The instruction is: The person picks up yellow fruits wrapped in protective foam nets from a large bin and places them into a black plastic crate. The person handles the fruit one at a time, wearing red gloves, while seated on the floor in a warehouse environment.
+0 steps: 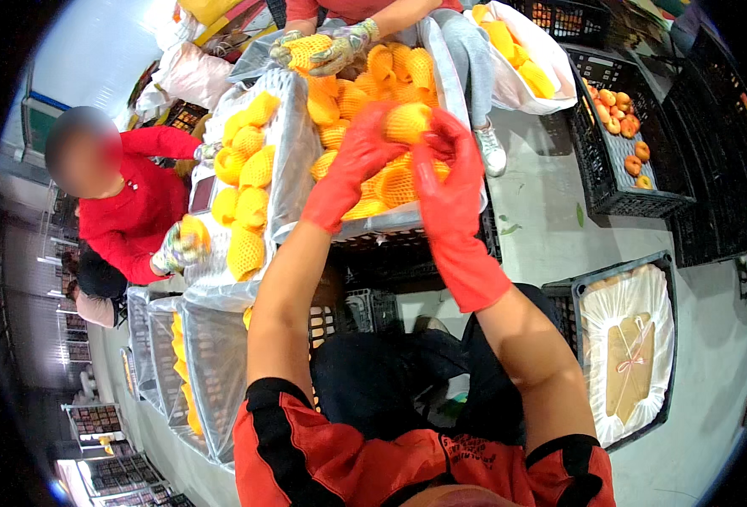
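Note:
A piece wrapped in a yellow foam fruit net (408, 123) is held up between my two hands, which wear red rubber gloves. My left hand (368, 147) grips its left side, and my right hand (444, 166) has fingers on its right end. Whether a fruit sits inside the net cannot be seen. Just below lies a lined crate (373, 223) filled with yellow foam nets (405, 180). To its left, a second lined crate (221, 296) bears several yellow-netted pieces (245, 250) in rows on a white padded sheet.
Opposite, a person's gloved hands (326, 54) hold a netted piece; at left another person's gloved hand (180, 246) holds one. A white sack (560, 57) of nets and a black crate (639, 203) with peach-like fruit stand right. A covered crate (655, 393) sits lower right.

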The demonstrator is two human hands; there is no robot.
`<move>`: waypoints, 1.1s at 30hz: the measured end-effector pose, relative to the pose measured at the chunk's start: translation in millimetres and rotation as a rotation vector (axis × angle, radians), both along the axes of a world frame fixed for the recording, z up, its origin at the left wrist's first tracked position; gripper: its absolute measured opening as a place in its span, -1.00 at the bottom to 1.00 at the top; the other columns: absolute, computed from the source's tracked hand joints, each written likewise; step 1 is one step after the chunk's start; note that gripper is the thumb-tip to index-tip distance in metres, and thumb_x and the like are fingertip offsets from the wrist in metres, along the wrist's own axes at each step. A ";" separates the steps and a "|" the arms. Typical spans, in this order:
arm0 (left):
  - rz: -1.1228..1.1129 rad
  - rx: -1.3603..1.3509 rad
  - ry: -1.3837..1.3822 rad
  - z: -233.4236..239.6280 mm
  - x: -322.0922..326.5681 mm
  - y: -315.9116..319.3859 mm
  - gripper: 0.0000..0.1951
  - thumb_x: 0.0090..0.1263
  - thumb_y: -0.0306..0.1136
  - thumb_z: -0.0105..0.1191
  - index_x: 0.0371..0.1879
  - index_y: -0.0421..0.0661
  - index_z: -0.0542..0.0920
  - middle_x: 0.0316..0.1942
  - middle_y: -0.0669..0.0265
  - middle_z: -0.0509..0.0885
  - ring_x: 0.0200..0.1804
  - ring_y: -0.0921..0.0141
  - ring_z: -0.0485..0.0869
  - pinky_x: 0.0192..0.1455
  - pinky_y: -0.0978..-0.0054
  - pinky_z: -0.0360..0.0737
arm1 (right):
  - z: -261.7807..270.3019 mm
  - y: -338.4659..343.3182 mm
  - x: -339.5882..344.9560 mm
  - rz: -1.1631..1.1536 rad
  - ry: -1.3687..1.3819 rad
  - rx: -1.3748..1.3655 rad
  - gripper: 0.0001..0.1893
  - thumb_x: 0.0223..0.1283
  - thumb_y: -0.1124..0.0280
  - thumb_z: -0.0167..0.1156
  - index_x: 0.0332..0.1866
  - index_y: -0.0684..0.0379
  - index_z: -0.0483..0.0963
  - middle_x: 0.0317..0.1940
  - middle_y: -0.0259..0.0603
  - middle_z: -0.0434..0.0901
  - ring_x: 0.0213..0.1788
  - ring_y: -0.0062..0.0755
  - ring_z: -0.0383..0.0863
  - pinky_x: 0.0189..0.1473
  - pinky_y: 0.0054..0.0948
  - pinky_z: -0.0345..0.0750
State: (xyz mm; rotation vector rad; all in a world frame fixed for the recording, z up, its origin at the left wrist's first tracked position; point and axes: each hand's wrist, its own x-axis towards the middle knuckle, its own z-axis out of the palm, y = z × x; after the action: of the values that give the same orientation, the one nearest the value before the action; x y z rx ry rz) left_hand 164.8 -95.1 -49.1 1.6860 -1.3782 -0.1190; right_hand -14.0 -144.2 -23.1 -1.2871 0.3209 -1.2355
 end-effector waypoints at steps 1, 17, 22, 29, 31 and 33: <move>0.081 -0.080 -0.041 9.2 -12.1 4.4 -0.42 0.02 -0.28 0.38 0.08 -0.16 0.53 -0.14 0.14 0.64 0.02 0.12 0.59 0.08 0.22 0.52 | -4.4 -8.6 -4.2 -0.008 0.059 0.080 -0.56 0.23 0.50 0.19 0.23 0.20 0.37 0.09 -0.16 0.48 0.06 -0.46 0.50 0.02 -0.46 0.52; 0.539 -0.315 -0.243 52.9 -134.4 115.8 -0.20 0.14 -0.51 0.26 0.43 -0.10 0.20 0.44 0.07 0.12 0.48 0.14 0.13 0.45 0.19 0.20 | 12.4 67.3 0.1 0.649 -0.333 0.196 -0.36 0.02 0.70 0.16 0.29 0.21 0.21 0.17 -0.19 0.35 0.20 -0.33 0.42 0.23 -0.39 0.43; 0.660 -0.521 -0.126 60.8 -145.1 116.2 -0.34 0.24 -0.55 0.13 0.37 -0.20 0.24 0.36 0.00 0.23 0.40 0.13 0.26 0.42 0.21 0.25 | 11.1 88.8 0.6 0.708 -0.332 0.172 -0.36 0.06 0.61 0.24 0.29 0.21 0.18 0.22 -0.18 0.28 0.29 -0.31 0.31 0.34 -0.33 0.28; 0.536 -0.682 0.048 47.6 -134.0 145.9 -0.57 0.24 -0.71 -0.14 0.13 -0.26 0.43 0.13 0.14 0.49 0.21 0.26 0.47 0.30 0.32 0.40 | 7.2 104.1 7.4 0.485 -0.132 -0.028 -0.15 -0.05 0.39 0.44 0.35 0.27 0.11 0.26 -0.07 0.24 0.32 -0.23 0.25 0.37 -0.26 0.23; 0.636 -0.506 -0.209 44.9 -126.1 152.9 -0.62 0.22 -0.74 -0.13 0.03 -0.24 0.50 0.05 0.17 0.53 0.16 0.29 0.49 0.25 0.35 0.43 | 1.6 104.8 14.2 0.431 -0.091 -0.035 -0.13 -0.07 0.38 0.46 0.36 0.28 0.11 0.25 -0.06 0.24 0.31 -0.22 0.26 0.36 -0.25 0.24; 0.601 -0.509 -0.146 38.5 -121.5 157.7 -0.64 0.21 -0.74 -0.10 -0.01 -0.24 0.53 -0.01 0.19 0.54 0.12 0.31 0.51 0.20 0.39 0.46 | -1.5 105.5 19.4 0.368 -0.042 -0.051 -0.13 -0.11 0.37 0.48 0.34 0.28 0.16 0.20 -0.05 0.27 0.27 -0.17 0.29 0.33 -0.23 0.28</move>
State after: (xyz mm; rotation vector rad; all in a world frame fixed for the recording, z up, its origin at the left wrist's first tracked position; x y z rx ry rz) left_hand 43.4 62.5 -10.6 1.6067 -0.8457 0.6533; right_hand 5.4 -38.7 -24.7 -1.2935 0.0183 -0.9600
